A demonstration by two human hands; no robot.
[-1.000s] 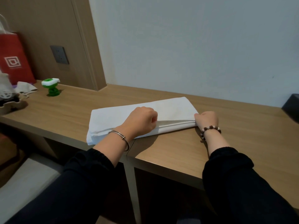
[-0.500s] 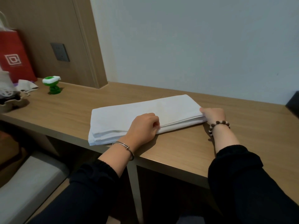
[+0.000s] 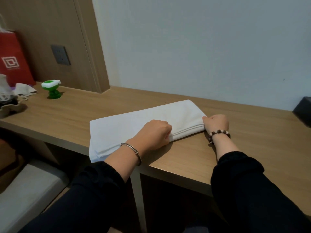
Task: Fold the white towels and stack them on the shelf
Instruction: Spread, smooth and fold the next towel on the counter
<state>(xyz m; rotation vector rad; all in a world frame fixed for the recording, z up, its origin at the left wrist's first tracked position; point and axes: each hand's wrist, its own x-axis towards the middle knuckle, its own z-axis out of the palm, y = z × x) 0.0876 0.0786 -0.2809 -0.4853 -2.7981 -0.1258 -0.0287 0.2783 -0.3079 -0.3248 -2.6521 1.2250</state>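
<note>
A white towel (image 3: 134,120), folded into a long flat strip, lies slantwise on the wooden shelf top (image 3: 252,137), its left end at the front edge. My left hand (image 3: 154,133) is curled into a fist at the middle of the towel's near edge and grips the layers there. My right hand (image 3: 216,122) is curled at the towel's right end and grips its near corner. Both fingertips are hidden under the hands.
At the far left stand a red paper bag (image 3: 14,63), a green and white small object (image 3: 53,89), crumpled paper (image 3: 25,90) and a tray (image 3: 8,105). A dark object (image 3: 303,110) sits at the right edge. A grey cushion (image 3: 25,187) lies below left.
Both hands have kept their grip on the towel's near edge. The towel has barely shifted; the view has moved slightly.
</note>
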